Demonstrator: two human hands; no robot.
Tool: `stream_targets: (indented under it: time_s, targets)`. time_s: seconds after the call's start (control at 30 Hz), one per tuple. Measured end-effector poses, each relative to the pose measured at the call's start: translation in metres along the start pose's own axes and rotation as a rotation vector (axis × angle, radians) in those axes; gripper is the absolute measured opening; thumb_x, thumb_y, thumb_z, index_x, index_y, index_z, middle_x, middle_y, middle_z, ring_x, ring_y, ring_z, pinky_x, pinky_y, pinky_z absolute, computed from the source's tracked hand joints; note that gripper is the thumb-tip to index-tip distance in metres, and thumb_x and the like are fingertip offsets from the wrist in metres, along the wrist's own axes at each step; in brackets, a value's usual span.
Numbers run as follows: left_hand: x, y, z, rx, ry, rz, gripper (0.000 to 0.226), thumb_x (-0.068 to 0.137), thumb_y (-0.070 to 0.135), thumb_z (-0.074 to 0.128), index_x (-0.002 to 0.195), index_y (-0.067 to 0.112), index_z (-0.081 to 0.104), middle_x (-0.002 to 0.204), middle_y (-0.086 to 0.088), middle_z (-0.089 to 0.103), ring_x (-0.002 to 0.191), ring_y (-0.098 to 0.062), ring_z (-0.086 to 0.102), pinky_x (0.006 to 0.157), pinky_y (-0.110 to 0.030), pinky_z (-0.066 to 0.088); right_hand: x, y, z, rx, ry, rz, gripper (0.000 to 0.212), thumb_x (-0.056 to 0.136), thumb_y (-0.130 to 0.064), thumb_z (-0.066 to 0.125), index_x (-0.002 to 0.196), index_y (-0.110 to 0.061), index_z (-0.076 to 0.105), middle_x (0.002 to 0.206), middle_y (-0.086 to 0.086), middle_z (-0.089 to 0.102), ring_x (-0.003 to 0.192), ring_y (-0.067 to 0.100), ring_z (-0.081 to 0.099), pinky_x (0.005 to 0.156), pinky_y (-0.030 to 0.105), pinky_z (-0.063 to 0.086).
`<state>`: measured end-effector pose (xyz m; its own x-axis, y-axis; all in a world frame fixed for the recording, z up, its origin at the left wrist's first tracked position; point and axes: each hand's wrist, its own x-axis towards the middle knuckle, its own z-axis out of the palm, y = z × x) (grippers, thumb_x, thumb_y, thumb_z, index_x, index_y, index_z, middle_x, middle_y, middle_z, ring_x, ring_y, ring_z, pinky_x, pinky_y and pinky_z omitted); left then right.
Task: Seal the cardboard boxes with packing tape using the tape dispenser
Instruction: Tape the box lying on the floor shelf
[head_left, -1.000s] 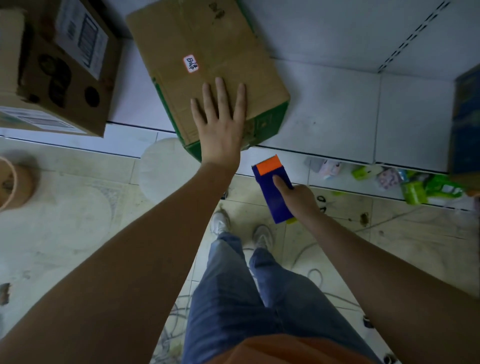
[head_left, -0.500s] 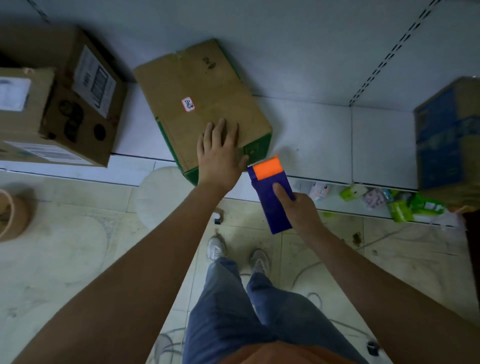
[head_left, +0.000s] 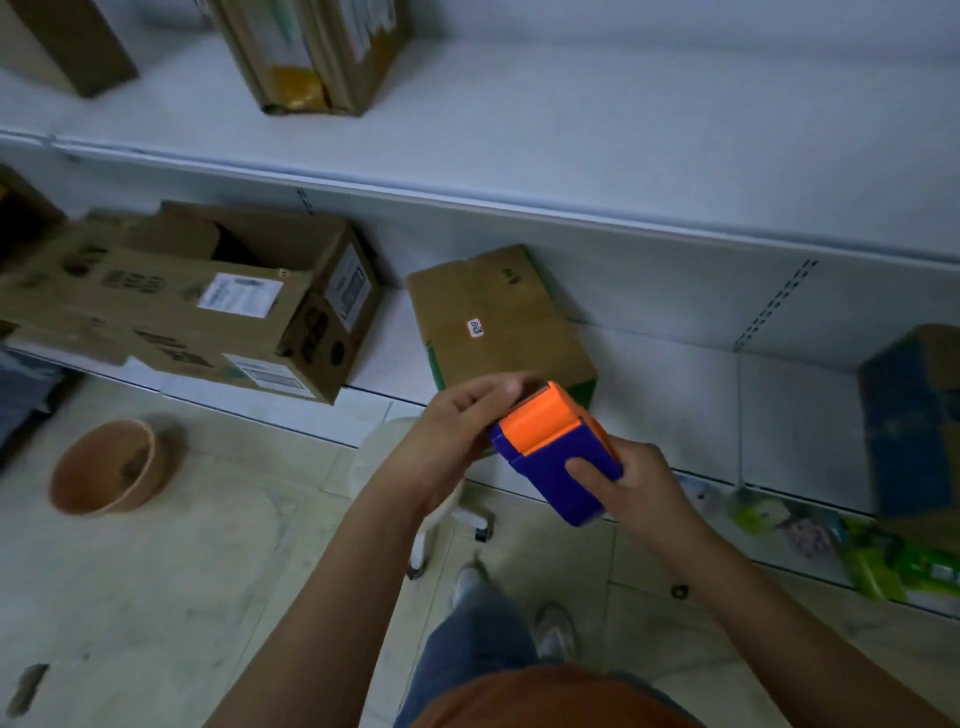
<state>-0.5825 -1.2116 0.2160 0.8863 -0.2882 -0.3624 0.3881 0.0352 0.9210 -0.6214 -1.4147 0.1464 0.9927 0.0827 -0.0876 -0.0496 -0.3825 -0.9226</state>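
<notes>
Fingers (head_left: 584, 467) of your right hand (head_left: 641, 486) were curled around the blue body of the tape dispenser (head_left: 558, 457), and your left hand (head_left: 457, 431) pinched at its orange front end, in the head view. You held it just in front of the closed cardboard box (head_left: 493, 322) on the low shelf (head_left: 675, 395). I saw no tape on that box, so the sealing seemed not yet begun. Another box (head_left: 197, 291) at left was open.

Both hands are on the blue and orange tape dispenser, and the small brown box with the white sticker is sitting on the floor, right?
No. Head view: small brown box with the white sticker sits on the white lower shelf, not the floor. Left hand and right hand are on the blue and orange tape dispenser.
</notes>
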Motion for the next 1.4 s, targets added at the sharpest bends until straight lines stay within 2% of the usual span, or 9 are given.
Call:
stream_targets:
  time_s: [0.17,0.37,0.6,0.7,0.93,1.1,1.2,1.3,1.4]
  targets:
    - [-0.021,0.011,-0.015,-0.066,0.18,0.06,0.022,0.092,0.02,0.063,0.106,0.007,0.072,0.101,-0.014,0.074,0.086,-0.021,0.066,0.079,-0.034,0.055,0.002,-0.029,0.009,-0.008,-0.054,-0.052,0.076,0.057,-0.097,0.046,0.076,-0.025,0.063,0.07,0.002,0.07,0.064,0.011,0.067,0.057,0.025,0.05]
    - [-0.04,0.03,-0.054,-0.105,0.122,0.079,0.043,0.083,0.021,0.068,0.125,0.015,0.063,0.109,-0.015,0.074,0.095,-0.022,0.071,0.083,-0.032,0.059,0.0,-0.069,0.036,0.045,-0.068,-0.064,0.068,0.055,-0.096,0.049,0.071,-0.031,0.061,0.067,-0.016,0.069,0.062,0.0,0.064,0.054,0.011,0.044]
    - [-0.056,0.056,-0.11,0.128,0.233,0.19,0.015,0.092,0.006,0.065,0.106,0.008,0.072,0.082,-0.01,0.076,0.078,-0.013,0.073,0.068,-0.019,0.055,0.0,-0.108,0.09,-0.001,-0.024,-0.083,0.064,0.06,-0.088,0.055,0.077,-0.027,0.063,0.078,-0.012,0.072,0.067,0.004,0.068,0.056,0.012,0.046]
    - [-0.065,0.07,-0.132,0.24,0.173,0.244,0.018,0.091,0.006,0.067,0.106,0.013,0.073,0.088,-0.015,0.076,0.085,-0.02,0.074,0.076,-0.025,0.059,-0.001,-0.124,0.108,-0.019,0.016,-0.072,0.048,0.064,-0.073,0.056,0.077,-0.027,0.064,0.076,-0.015,0.072,0.067,0.003,0.068,0.055,0.012,0.046]
    - [-0.074,0.087,-0.167,0.387,0.154,0.369,0.021,0.09,0.004,0.068,0.105,0.018,0.074,0.088,0.005,0.078,0.083,-0.004,0.073,0.072,-0.015,0.056,0.001,-0.15,0.149,0.069,0.144,-0.07,0.045,0.062,-0.067,0.057,0.074,-0.024,0.063,0.066,-0.02,0.069,0.061,-0.003,0.065,0.051,0.009,0.043]
    - [-0.074,0.09,-0.19,0.351,0.217,0.369,0.026,0.09,0.001,0.066,0.087,0.026,0.073,0.083,0.008,0.077,0.077,-0.005,0.072,0.061,-0.016,0.054,0.003,-0.158,0.179,0.088,0.144,0.058,0.074,0.056,-0.089,0.055,0.069,-0.016,0.063,0.069,0.001,0.071,0.06,0.01,0.066,0.051,0.017,0.044]
    - [-0.072,0.098,-0.207,0.333,0.215,0.34,0.023,0.09,0.002,0.067,0.088,0.024,0.073,0.08,0.007,0.077,0.074,-0.005,0.072,0.059,-0.016,0.054,0.007,-0.165,0.191,0.076,0.098,0.105,0.074,0.063,-0.086,0.056,0.073,-0.013,0.066,0.072,0.001,0.072,0.064,0.011,0.068,0.056,0.024,0.05]
    - [-0.07,0.104,-0.216,0.308,0.213,0.334,0.022,0.089,-0.002,0.066,0.091,0.019,0.073,0.076,0.008,0.076,0.072,-0.003,0.072,0.061,-0.013,0.054,0.013,-0.168,0.197,0.017,0.072,0.112,0.093,0.055,-0.095,0.051,0.084,-0.009,0.069,0.078,0.002,0.073,0.07,0.012,0.069,0.064,0.034,0.056]
    - [-0.068,0.112,-0.227,0.247,0.231,0.336,0.02,0.089,-0.006,0.063,0.094,0.012,0.071,0.075,0.006,0.076,0.075,-0.005,0.073,0.066,-0.014,0.055,0.015,-0.168,0.201,-0.065,0.074,0.134,0.101,0.05,-0.101,0.044,0.083,-0.008,0.068,0.076,0.002,0.072,0.068,0.01,0.068,0.064,0.034,0.055]
